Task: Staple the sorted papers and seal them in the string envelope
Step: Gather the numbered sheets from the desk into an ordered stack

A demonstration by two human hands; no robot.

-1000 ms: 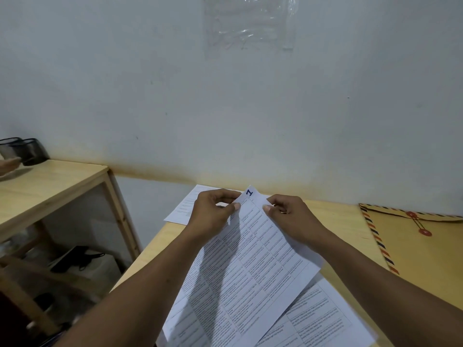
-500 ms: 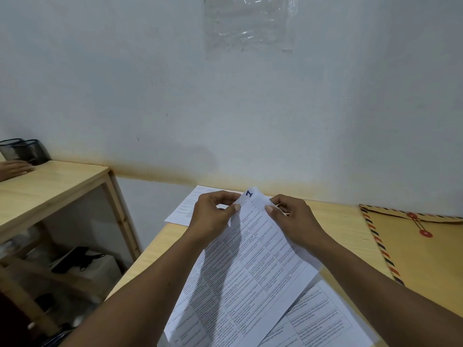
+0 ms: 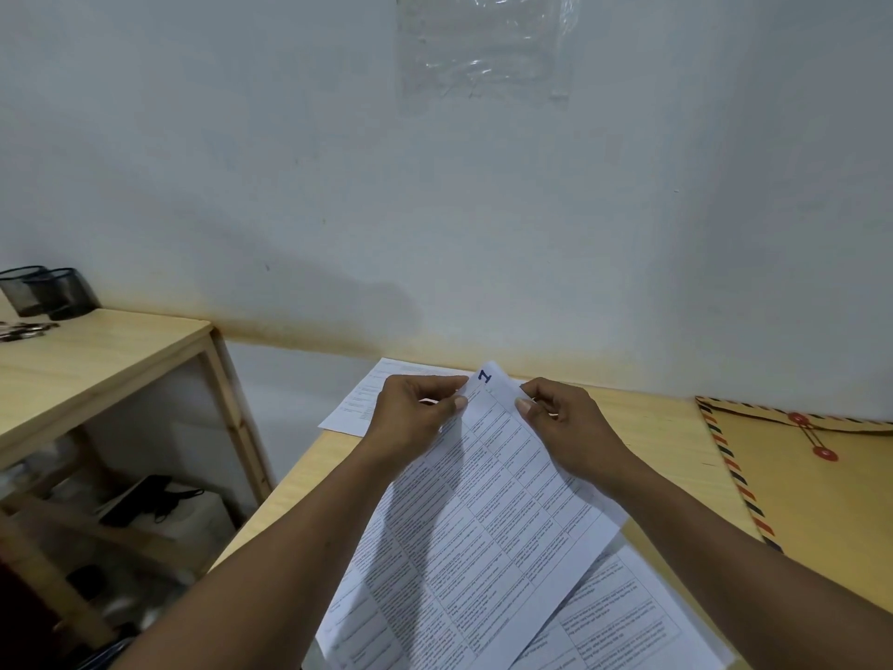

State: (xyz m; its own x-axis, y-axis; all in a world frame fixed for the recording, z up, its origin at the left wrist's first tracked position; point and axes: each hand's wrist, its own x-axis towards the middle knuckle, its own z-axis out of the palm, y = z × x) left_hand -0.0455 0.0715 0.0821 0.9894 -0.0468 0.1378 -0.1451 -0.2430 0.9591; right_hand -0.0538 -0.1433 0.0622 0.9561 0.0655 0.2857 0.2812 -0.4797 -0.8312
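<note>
I hold a stack of printed papers (image 3: 488, 515) tilted above the wooden table (image 3: 662, 437); the top sheet carries a handwritten "1" at its far corner. My left hand (image 3: 410, 418) pinches the stack's upper left edge. My right hand (image 3: 565, 427) pinches the upper right edge close to that corner. Another printed sheet (image 3: 623, 621) lies flat beneath, at the near right. A further sheet (image 3: 362, 403) lies on the table behind my left hand. The brown string envelope (image 3: 812, 490) with striped border and red string buttons lies flat at the right. No stapler is visible.
A second wooden table (image 3: 96, 350) stands at the left with two black mesh holders (image 3: 48, 292) and small metal items (image 3: 24, 330) at its far end. Dark objects sit on the shelf (image 3: 145, 500) under it. The white wall (image 3: 483, 210) is right behind both tables.
My hands and the papers have barely moved. The other person's hand that rested on the left table has gone from view.
</note>
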